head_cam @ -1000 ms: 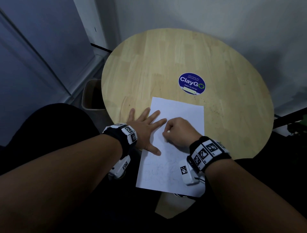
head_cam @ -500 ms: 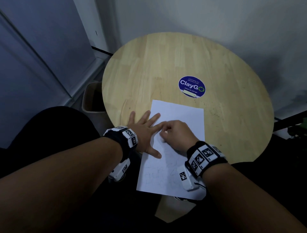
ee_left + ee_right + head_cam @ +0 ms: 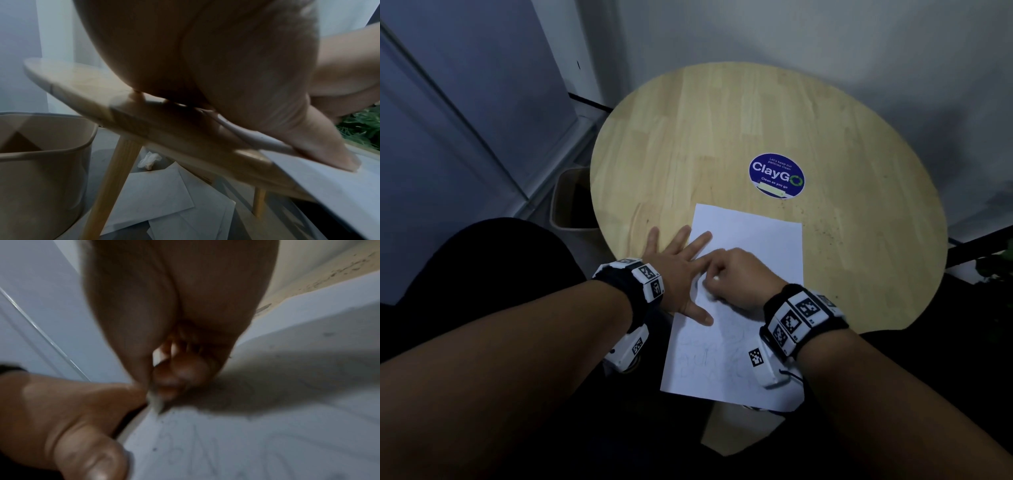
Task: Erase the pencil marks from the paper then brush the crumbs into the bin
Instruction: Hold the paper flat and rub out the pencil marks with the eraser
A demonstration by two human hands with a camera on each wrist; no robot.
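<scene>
A white sheet of paper (image 3: 750, 246) lies on the round wooden table (image 3: 722, 120), its near end hanging over the edge and bearing faint pencil marks (image 3: 709, 359). My left hand (image 3: 681, 263) lies flat with spread fingers on the sheet's left edge, thumb (image 3: 320, 146) pressing the paper (image 3: 329, 186). My right hand (image 3: 739, 277) is curled round a small white eraser (image 3: 716, 278), whose tip (image 3: 155, 400) touches the paper (image 3: 267, 434) next to the left thumb (image 3: 86, 456). Dark crumbs (image 3: 162, 421) dot the sheet there.
A beige bin (image 3: 571, 198) stands on the floor left of the table; in the left wrist view the bin (image 3: 41, 162) is beside a table leg (image 3: 115, 178). Loose sheets (image 3: 164, 203) lie underneath. A blue round sticker (image 3: 776, 175) sits beyond the paper. Dark specks (image 3: 822, 226) lie right of it.
My right hand with the eraser has slid left and nearer across the paper, closer to the left thumb. The left hand has stayed flat on the sheet's edge.
</scene>
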